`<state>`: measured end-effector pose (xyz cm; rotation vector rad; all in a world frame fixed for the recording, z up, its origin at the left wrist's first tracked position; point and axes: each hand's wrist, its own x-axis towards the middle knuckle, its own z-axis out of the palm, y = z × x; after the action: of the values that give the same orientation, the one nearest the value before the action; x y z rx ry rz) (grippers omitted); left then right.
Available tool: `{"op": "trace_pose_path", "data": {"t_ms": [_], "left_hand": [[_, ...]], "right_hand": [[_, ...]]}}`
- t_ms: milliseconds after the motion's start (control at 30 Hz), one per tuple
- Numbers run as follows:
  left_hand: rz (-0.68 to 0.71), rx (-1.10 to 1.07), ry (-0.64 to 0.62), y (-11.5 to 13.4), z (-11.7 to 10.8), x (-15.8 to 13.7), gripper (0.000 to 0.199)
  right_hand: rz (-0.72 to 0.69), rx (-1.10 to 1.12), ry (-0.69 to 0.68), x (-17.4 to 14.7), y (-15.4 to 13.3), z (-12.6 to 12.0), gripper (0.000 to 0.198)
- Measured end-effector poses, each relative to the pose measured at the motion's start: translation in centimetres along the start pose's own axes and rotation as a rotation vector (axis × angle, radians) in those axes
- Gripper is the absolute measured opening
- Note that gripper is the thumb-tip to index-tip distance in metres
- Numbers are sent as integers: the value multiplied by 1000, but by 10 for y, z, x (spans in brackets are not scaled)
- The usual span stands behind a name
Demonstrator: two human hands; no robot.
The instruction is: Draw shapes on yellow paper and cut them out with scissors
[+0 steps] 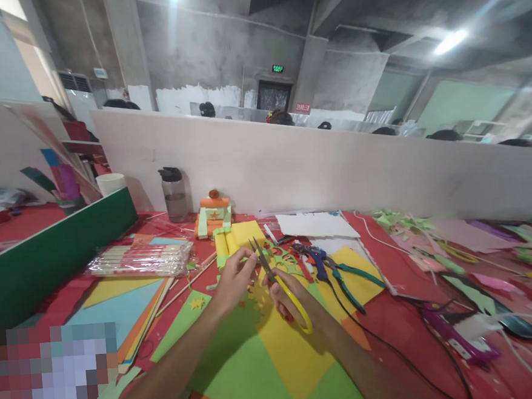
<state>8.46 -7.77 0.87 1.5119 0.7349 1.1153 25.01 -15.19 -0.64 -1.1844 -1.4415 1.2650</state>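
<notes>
My right hand (288,295) is closed around the yellow handles of a pair of scissors (297,300), whose blades point up and away with the tips parted. Close to the left of the blades, my left hand (235,277) is pinched, and whatever its fingers hold is too small to make out. Beneath both hands lie sheets of green paper (232,372) and yellow paper (295,361). Small yellow cut-outs (254,297) and green scraps with holes (286,264) are scattered around them. A yellow star cut-out (197,303) rests on the green paper to the left.
Ahead stand an orange-and-green paper model (215,215), a yellow paper block (246,232) and a water bottle (173,197). To the right lie a blue glue gun (318,261) with its cable and teal-handled pliers (347,279). Wrapped sticks (138,260) lie left, before a white partition (337,170).
</notes>
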Motion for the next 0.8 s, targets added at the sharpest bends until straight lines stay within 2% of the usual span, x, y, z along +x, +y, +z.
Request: {"op": "trace_pose_path", "data": {"t_ms": [800], "left_hand": [[-4,23,-11,2,1,-1,33]], "right_hand": [[53,11,9,-1,-8,1,55]]}}
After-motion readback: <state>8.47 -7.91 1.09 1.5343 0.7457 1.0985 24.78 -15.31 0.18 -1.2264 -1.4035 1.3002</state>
